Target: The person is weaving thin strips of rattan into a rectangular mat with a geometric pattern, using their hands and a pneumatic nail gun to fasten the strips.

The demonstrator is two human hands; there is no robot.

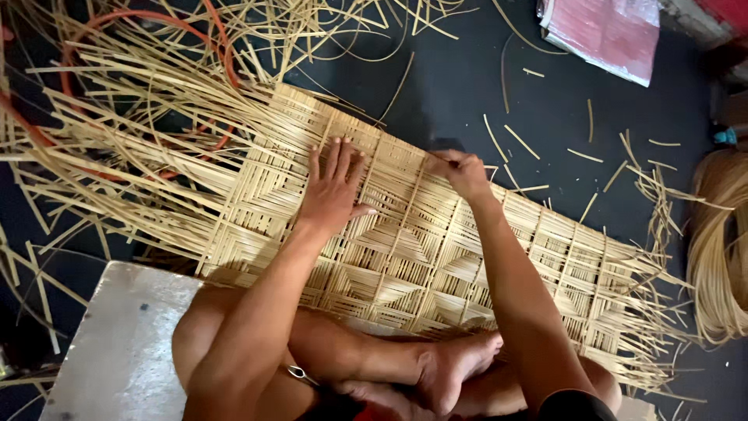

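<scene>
You sit on a dark floor (467,86) with your left hand (333,187) flat, fingers released, on the woven mat (421,249), your right hand (460,171) pinching a strip.

Woven mat (421,249): flat split-cane or bamboo strips, pale straw colour, matt with a slight sheen, ribbed surface. It is pressed by the bare left hand (333,187) and pinched at the far edge by the right hand (460,170). Loose strips (117,132): same material, dry, stiff, frayed at the ends. Coil of strips (721,249): finer, smoother, faintly glossy. Hose (156,19): orange, smooth, looks like rubber or plastic. Floor (467,78): dark, matt, lightly textured. Slab (117,343): grey, matt, speckled, material cannot be told. Red sheet (608,31): glossy, wrinkled, plastic-like.
</scene>
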